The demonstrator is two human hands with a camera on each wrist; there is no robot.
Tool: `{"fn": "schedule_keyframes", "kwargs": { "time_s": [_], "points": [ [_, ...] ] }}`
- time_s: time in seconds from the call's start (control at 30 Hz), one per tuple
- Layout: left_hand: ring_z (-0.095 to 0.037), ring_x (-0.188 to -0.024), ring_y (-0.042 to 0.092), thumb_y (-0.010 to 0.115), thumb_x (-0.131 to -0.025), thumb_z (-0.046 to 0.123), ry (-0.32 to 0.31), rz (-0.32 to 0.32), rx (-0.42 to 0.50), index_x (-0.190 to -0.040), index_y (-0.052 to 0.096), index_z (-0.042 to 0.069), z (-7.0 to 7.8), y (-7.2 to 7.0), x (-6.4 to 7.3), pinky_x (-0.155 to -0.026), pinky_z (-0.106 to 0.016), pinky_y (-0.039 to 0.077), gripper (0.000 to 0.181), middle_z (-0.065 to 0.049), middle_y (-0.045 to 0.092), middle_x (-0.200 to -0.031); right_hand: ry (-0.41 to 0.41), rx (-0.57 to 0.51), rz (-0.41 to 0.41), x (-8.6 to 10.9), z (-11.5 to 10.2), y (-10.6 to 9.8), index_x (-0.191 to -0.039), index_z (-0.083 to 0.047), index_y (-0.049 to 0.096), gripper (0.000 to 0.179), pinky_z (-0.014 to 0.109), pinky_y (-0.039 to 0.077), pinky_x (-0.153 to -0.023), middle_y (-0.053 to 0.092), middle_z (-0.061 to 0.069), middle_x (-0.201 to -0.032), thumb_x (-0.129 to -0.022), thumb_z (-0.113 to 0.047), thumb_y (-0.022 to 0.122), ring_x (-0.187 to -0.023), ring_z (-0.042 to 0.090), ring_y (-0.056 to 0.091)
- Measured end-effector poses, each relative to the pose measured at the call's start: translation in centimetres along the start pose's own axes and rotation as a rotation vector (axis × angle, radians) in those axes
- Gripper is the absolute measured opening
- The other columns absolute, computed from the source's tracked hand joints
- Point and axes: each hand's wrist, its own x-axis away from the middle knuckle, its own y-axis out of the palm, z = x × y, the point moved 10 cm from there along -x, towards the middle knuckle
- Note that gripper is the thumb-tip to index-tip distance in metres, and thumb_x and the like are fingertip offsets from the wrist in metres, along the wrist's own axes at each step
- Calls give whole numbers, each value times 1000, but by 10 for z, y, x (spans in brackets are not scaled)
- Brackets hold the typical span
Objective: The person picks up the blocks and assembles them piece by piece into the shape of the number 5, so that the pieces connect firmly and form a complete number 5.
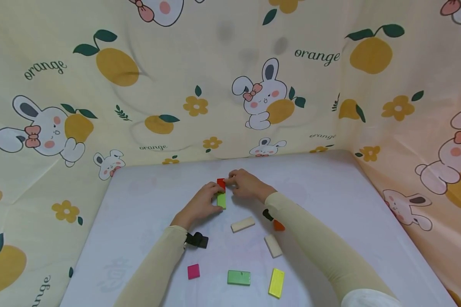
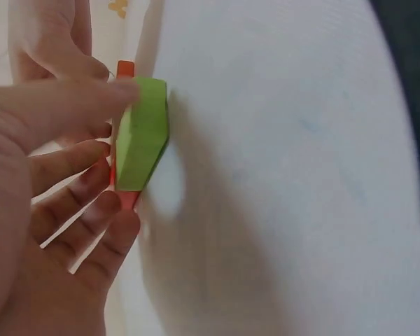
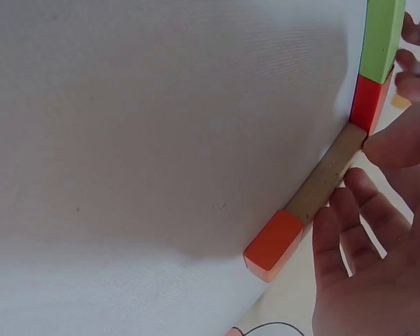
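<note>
My left hand holds a light green block, its thumb across one face and its fingers bent along the side. Against the green block's far end lies a red block. In the right wrist view, a bare wooden block meets the red one at an angle, with an orange block at its other end. My right hand touches the row beside the red block. Its thumb is at the red-wood joint, and its loosely bent fingers lie along the wooden block's side.
Nearer on the white table lie two pale wooden blocks, one left and one right. An orange-red block is partly behind the right sleeve. Closer in are a pink block, a green block and a yellow block.
</note>
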Motion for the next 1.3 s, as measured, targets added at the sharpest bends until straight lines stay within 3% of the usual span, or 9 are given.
{"fn": "schedule_keyframes", "kwargs": {
  "time_s": [0.13, 0.3, 0.43, 0.7, 0.9, 1.2, 1.3],
  "points": [
    [-27, -139, 53, 81, -97, 16, 44, 9, -79, -137, 72, 10, 8, -6, 7, -119, -45, 42, 42, -7, 58, -146, 6, -7, -2, 0, 1, 0, -152, -16, 65, 53, 46, 46, -114, 58, 11, -149, -100, -10, 69, -132, 31, 52],
    [-24, -151, 44, 69, -103, 14, 102, -72, -282, -148, 68, 10, 15, -2, 16, -123, -41, 37, 45, -6, 53, -160, 4, -7, 7, 0, -1, 0, -152, -16, 65, 53, 45, 46, -114, 59, 11, -149, -100, -8, 69, -132, 30, 52],
    [-23, -152, 44, 67, -103, 17, 112, -112, -352, -151, 65, 9, 17, 2, 18, -122, -40, 38, 48, -5, 51, -163, 9, 0, -5, 0, -1, 0, -153, -16, 64, 54, 45, 45, -116, 58, 11, -151, -100, -9, 69, -134, 30, 51],
    [-25, -142, 56, 66, -99, 15, 137, -113, -386, -140, 74, 7, 23, 1, 12, -117, -43, 45, 43, -7, 60, -154, 12, 0, -3, 2, -1, -1, -154, -16, 63, 54, 45, 46, -114, 58, 12, -150, -100, -9, 69, -133, 31, 52],
    [-23, -135, 61, 70, -99, 23, 96, -114, -398, -132, 79, 10, 22, 2, 5, -113, -42, 49, 37, -3, 65, -147, -11, 8, -5, 4, -1, -2, -155, -18, 62, 55, 43, 49, -109, 58, 11, -149, -101, -10, 70, -129, 29, 53],
    [-26, -137, 59, 73, -99, 30, 93, -136, -377, -133, 78, 8, 24, 1, 7, -114, -44, 48, 41, -5, 64, -148, -15, 10, 3, 3, 1, 0, -153, -20, 65, 53, 43, 50, -110, 61, 9, -144, -101, -9, 69, -128, 27, 56],
    [-25, -137, 60, 72, -99, 32, 99, -140, -390, -134, 78, 9, 23, 2, 7, -113, -43, 49, 42, -5, 64, -149, -21, -52, 18, 5, 2, -2, -152, -17, 66, 53, 45, 47, -113, 62, 9, -145, -100, -8, 68, -132, 28, 57]
  ]
}}
